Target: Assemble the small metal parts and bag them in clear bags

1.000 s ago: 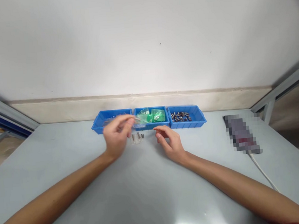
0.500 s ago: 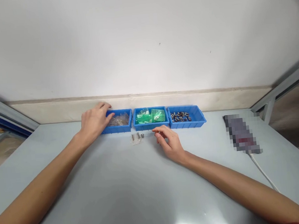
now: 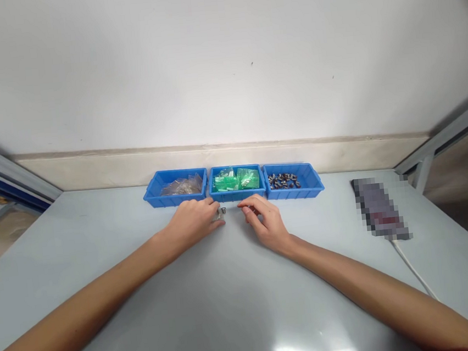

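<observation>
My left hand (image 3: pixel 192 222) is over a small clear plastic bag (image 3: pixel 218 216) on the table, its fingers and thumb closed around the bag's edges. Most of the bag is hidden under the hand. Just right of the bag stands a small metal screw-like piece (image 3: pixel 223 210), which no hand touches. My right hand (image 3: pixel 264 222) rests on the table to the right of that piece, fingers loosely bent and thumb a little apart. I see nothing held in it.
Along the wall stand three blue bins: the left bin (image 3: pixel 151 196) with clear packets, the middle bin (image 3: pixel 238 196) with green packets, the right bin (image 3: pixel 311 179) with small metal parts. A blurred dark object (image 3: pixel 377 206) with a white cable (image 3: pixel 412 268) lies at right.
My left hand has left the left bin and come right and nearer, down onto the small clear bag. The right hand has stayed in place.
</observation>
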